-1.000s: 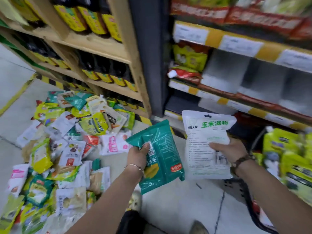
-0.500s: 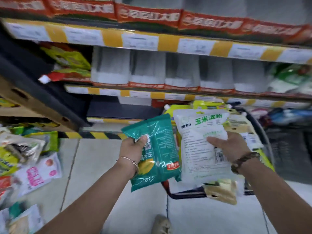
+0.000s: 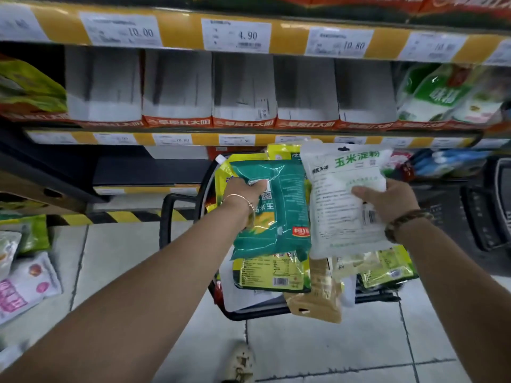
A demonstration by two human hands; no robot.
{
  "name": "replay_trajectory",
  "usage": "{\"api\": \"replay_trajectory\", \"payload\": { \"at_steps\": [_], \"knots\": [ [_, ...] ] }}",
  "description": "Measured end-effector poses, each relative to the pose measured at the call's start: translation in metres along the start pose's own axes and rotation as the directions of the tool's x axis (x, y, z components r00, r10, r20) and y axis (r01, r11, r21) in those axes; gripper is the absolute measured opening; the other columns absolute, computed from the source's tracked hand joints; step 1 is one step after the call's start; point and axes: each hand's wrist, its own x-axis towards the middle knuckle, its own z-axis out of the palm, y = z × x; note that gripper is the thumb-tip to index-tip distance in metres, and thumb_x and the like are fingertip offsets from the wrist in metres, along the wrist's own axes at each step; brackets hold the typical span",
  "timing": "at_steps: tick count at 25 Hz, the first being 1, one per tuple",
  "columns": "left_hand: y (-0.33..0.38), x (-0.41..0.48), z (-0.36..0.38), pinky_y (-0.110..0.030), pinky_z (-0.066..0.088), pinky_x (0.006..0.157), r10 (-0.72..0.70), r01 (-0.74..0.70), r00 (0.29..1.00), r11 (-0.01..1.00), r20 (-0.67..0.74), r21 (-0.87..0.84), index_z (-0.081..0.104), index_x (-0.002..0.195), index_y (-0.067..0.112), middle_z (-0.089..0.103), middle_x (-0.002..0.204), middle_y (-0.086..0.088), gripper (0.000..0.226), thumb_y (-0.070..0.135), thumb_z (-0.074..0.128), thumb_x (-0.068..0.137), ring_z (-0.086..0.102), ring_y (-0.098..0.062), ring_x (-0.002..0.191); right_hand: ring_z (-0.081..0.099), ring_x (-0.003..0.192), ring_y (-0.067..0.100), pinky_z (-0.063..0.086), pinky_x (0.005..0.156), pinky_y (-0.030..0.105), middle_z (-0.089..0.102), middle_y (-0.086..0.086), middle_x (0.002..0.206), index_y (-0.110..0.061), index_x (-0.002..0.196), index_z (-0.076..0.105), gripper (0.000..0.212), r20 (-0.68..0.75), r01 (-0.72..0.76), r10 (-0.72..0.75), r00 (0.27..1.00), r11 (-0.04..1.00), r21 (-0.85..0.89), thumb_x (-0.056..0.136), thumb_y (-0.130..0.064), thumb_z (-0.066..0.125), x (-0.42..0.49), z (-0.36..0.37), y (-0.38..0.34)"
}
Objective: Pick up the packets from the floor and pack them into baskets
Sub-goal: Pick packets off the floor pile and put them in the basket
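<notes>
Loose packets (image 3: 25, 283) lie on the floor at near left; the left hand (image 3: 243, 194) grips the green packet (image 3: 279, 217), the right hand (image 3: 387, 200) curls round the white packet (image 3: 340, 205); both are held upright, probably to slot in edgewise above the crowded basket (image 3: 243, 316); behind it stands the shelf (image 3: 177, 31).

Both arms have moved right and farther out. Left hand (image 3: 243, 197) with teal packet (image 3: 279, 211) and right hand (image 3: 392, 200) with white packet (image 3: 340, 200) have gone from over bare floor to above the basket (image 3: 249, 313). Floor packets (image 3: 25, 286) have slid to the left edge; few show.
</notes>
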Motion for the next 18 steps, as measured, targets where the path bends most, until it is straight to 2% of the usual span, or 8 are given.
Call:
{"api": "replay_trajectory", "payload": {
  "at_steps": [2,4,7,9,11,14,16,18],
  "knots": [
    [-0.011,0.01,0.014,-0.04,0.045,0.088,-0.041,0.041,0.998,0.999,-0.047,-0.002,0.061,0.113,-0.003,0.063,0.117,-0.017,0.039,0.024,0.066,0.085,0.059,-0.034,0.107,0.061,0.088,0.021,0.047,0.073,0.026,0.064,0.009,0.114,-0.008,0.111,0.062,0.033,0.024,-0.042,0.045,0.999,0.994,-0.098,0.085,-0.025,0.069,0.018,0.012,0.015],
    [-0.023,0.011,0.019,-0.039,0.046,0.088,-0.011,0.014,0.993,1.0,-0.121,0.02,0.059,0.117,-0.001,0.061,0.121,-0.018,0.044,0.024,0.07,0.082,0.058,-0.034,0.11,0.056,0.11,0.031,0.047,0.088,0.036,0.057,0.014,0.128,-0.004,0.128,0.051,0.054,-0.039,-0.108,0.103,0.994,0.976,-0.191,0.084,-0.028,0.069,0.03,0.024,0.03],
    [-0.037,-0.004,0.016,-0.036,0.036,0.104,0.188,-0.151,0.964,0.969,-0.187,0.196,0.033,0.14,0.004,0.034,0.142,-0.017,0.077,0.027,0.073,0.079,0.04,-0.029,0.128,0.042,0.128,0.034,0.04,0.101,0.049,0.038,0.016,0.145,-0.01,0.144,0.026,0.08,-0.138,-0.117,0.079,0.987,0.95,-0.289,0.083,-0.04,0.068,0.039,0.034,0.041],
    [-0.048,-0.022,0.017,-0.035,0.016,0.117,0.399,-0.316,0.915,0.799,-0.057,0.511,0.014,0.148,0.011,0.007,0.155,-0.013,0.083,0.037,0.063,0.086,0.013,-0.025,0.142,0.021,0.141,0.032,0.027,0.109,0.052,0.013,0.012,0.156,-0.018,0.15,0.011,0.085,-0.085,-0.023,-0.016,0.996,0.895,-0.446,0.087,-0.052,0.056,0.04,0.041,0.043],
    [-0.054,-0.03,0.028,-0.039,0.001,0.119,0.437,-0.444,0.874,0.54,0.213,0.715,0.0,0.15,0.017,-0.014,0.157,-0.008,0.073,0.047,0.039,0.095,-0.009,-0.024,0.145,0.0,0.145,0.029,0.014,0.114,0.054,-0.007,0.009,0.158,-0.025,0.151,0.003,0.077,0.011,0.058,-0.063,0.998,0.812,-0.58,0.091,-0.059,0.038,0.041,0.053,0.047],
    [-0.045,-0.019,0.051,-0.044,-0.006,0.117,0.307,-0.468,0.879,0.415,0.364,0.781,-0.018,0.147,0.025,-0.029,0.153,-0.006,0.07,0.054,0.022,0.097,-0.022,-0.025,0.142,-0.013,0.145,0.028,0.003,0.115,0.055,-0.02,0.008,0.156,-0.03,0.149,-0.011,0.068,0.122,0.129,-0.067,0.99,0.763,-0.633,0.094,-0.058,0.018,0.036,0.074,0.061],
    [-0.04,-0.015,0.061,-0.047,-0.007,0.116,0.336,-0.471,0.868,0.323,0.366,0.821,-0.019,0.146,0.025,-0.03,0.152,-0.007,0.068,0.053,0.018,0.097,-0.023,-0.025,0.142,-0.015,0.144,0.028,-0.002,0.114,0.054,-0.023,0.009,0.155,-0.031,0.147,-0.016,0.066,0.119,0.159,-0.107,0.987,0.739,-0.654,0.094,-0.057,0.014,0.029,0.085,0.069],
    [-0.042,-0.019,0.067,-0.046,-0.008,0.115,0.356,-0.46,0.866,0.288,0.352,0.84,-0.018,0.147,0.023,-0.03,0.152,-0.007,0.064,0.049,0.015,0.098,-0.022,-0.025,0.142,-0.016,0.144,0.029,-0.006,0.113,0.053,-0.024,0.01,0.154,-0.032,0.144,-0.021,0.065,0.102,0.179,-0.15,0.983,0.709,-0.682,0.093,-0.057,0.011,0.021,0.094,0.073]
  ]
}}
